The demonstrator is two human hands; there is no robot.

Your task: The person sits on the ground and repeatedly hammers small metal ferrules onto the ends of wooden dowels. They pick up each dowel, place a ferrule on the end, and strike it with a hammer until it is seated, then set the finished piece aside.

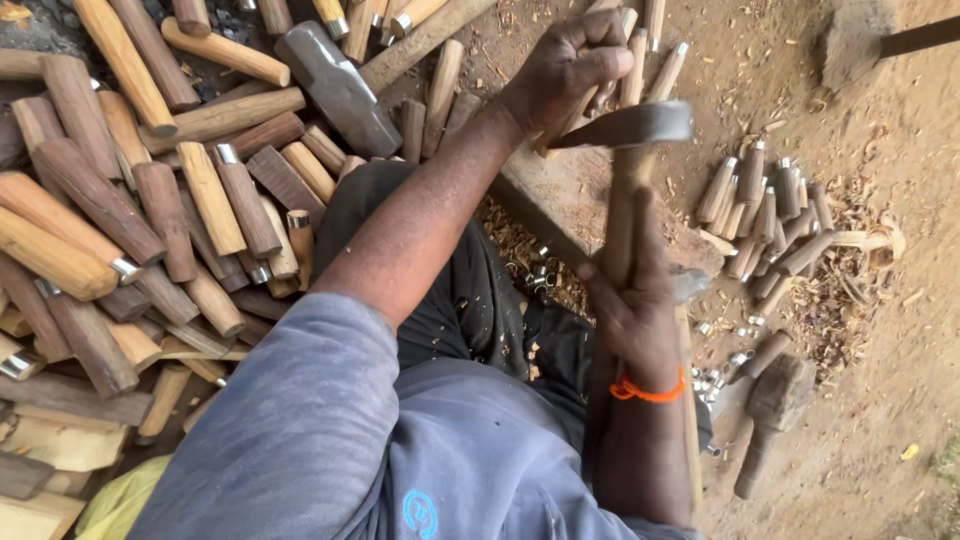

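- While the person sits on the dirt ground [880, 330], the left hand [570, 70] is curled tight round a pale wooden handle piece [560, 128], pinning it against the wooden block [575, 195] at about 12 o'clock from the lap.
- Just below, at 1 o'clock, the right hand [632, 300] is clenched round the shaft of a hammer [628, 190]; an orange thread band [648, 391] circles that wrist.
- Blurred and grey, the hammer's metal head [632, 124] sits right beside the left hand's fingers, over the piece; whether it touches the wood I cannot tell.
- Both hands are close together, the left above the right, each clamped on its own thing.
- From 8 to 11 o'clock lies a big heap of turned wooden handles [150, 200], brown and tan, some with shiny metal collars at one end.
- On top of that heap at 11 o'clock rests a heavy sledge head [338, 88] on its long shaft.
- At 2 o'clock a smaller cluster of short handles with collars [770, 215] lies among wood shavings [850, 290].
- Small loose metal rings [715, 375] are scattered at 3 o'clock, near a wooden mallet [772, 405] lying on the soil.
- A grey-blue sleeve [300, 430] fills the near foreground, with dark trousers [470, 300] beyond it.
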